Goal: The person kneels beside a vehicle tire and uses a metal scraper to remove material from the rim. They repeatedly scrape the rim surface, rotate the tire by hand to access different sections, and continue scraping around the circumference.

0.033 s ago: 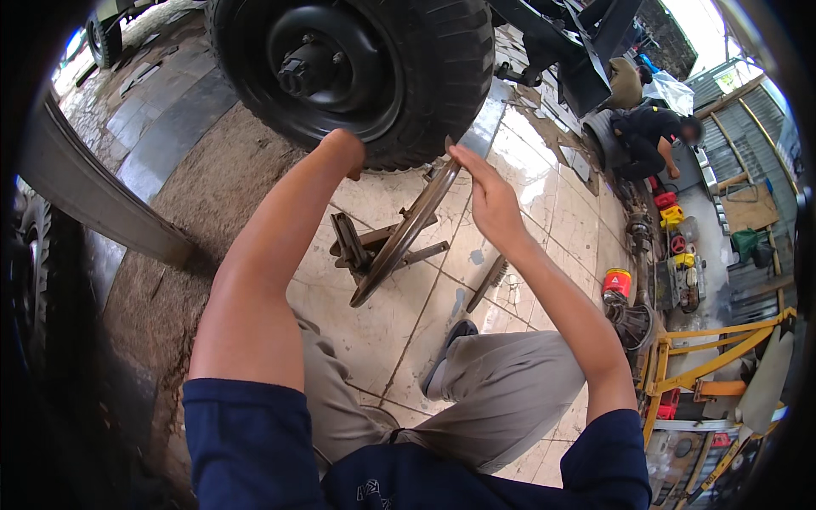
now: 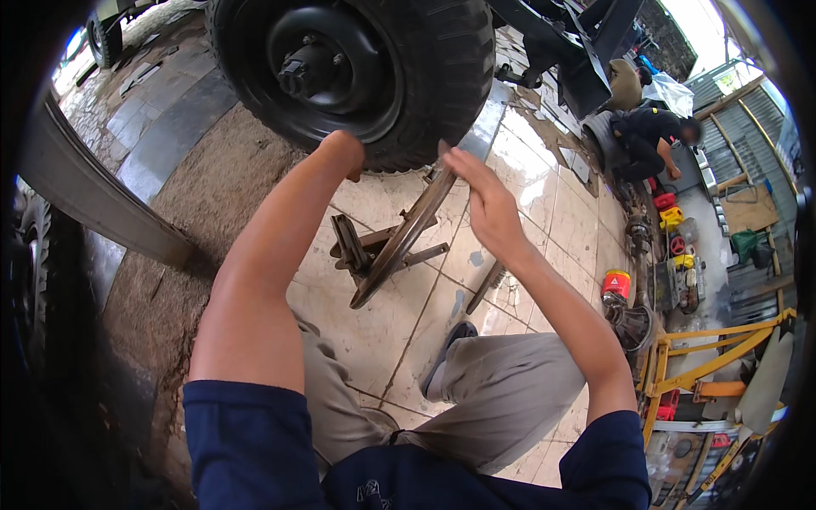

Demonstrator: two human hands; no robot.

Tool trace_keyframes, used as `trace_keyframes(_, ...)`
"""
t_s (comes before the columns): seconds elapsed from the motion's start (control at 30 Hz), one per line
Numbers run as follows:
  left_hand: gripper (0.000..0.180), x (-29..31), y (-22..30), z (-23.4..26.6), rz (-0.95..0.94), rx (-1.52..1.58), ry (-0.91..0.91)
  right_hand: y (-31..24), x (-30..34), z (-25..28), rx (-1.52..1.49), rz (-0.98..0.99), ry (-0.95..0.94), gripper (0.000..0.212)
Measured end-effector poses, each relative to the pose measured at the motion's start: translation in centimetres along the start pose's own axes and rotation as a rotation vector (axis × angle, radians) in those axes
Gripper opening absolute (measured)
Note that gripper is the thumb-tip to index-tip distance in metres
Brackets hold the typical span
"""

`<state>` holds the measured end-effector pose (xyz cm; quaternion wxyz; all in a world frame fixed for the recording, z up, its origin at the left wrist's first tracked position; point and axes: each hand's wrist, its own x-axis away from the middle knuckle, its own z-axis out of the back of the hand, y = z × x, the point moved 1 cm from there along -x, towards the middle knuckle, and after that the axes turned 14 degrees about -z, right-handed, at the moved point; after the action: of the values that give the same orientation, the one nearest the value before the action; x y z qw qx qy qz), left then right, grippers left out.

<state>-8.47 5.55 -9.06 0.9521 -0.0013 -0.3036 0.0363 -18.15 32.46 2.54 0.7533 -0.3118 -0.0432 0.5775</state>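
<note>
A large black tyre on a black wheel (image 2: pixel 374 59) fills the top of the head view. My left hand (image 2: pixel 343 153) reaches the wheel's lower edge; its fingers are mostly hidden. My right hand (image 2: pixel 486 189) is beside the bottom of the tyre, fingers stretched out at the upper end of a long, narrow brown metal piece (image 2: pixel 406 235), perhaps a ring or disc edge-on. Whether the fingers touch tyre or metal is unclear. That piece leans over a metal frame of short bars (image 2: pixel 348 240) on the tiled floor (image 2: pixel 408 340).
A pillar (image 2: pixel 110 200) stands at left beside rough ground (image 2: pixel 200 191). A dark bar (image 2: pixel 486 285) lies near my shoe (image 2: pixel 450 344). To the right are a red can (image 2: pixel 616 282), an axle housing (image 2: pixel 631 327) and a yellow frame (image 2: pixel 722 353). Another person (image 2: pixel 650 136) crouches at far right.
My right hand has shifted slightly left and its fingertips have dipped a little. My left hand, the wheel and the metal piece look the same.
</note>
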Motion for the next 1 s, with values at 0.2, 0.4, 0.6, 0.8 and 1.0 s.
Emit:
trace_keyframes(0.2,0.047,-1.3,-2.7,-2.0,0.092,0.247,-0.145,-4.8,1.2,0.4,0.158,0.508,-0.262,0.061)
trace_keyframes(0.4,0.047,-1.0,-1.6,0.3,0.074,0.168,-0.003,-0.2,-2.2,0.8,-0.063,0.054,-0.082,0.064)
trace_keyframes(0.6,0.048,-1.4,-2.4,-0.4,0.098,0.197,-0.051,-5.1,0.7,0.9,0.134,0.337,-0.277,0.06)
trace_keyframes(0.8,0.05,-4.1,-4.4,-2.2,0.051,0.169,-0.14,-5.3,0.2,0.6,0.124,0.431,-0.314,0.059)
trace_keyframes(1.0,0.051,-3.1,-1.6,0.3,0.013,0.176,-0.029,-1.6,-0.8,1.3,-0.026,0.131,-0.224,0.058)
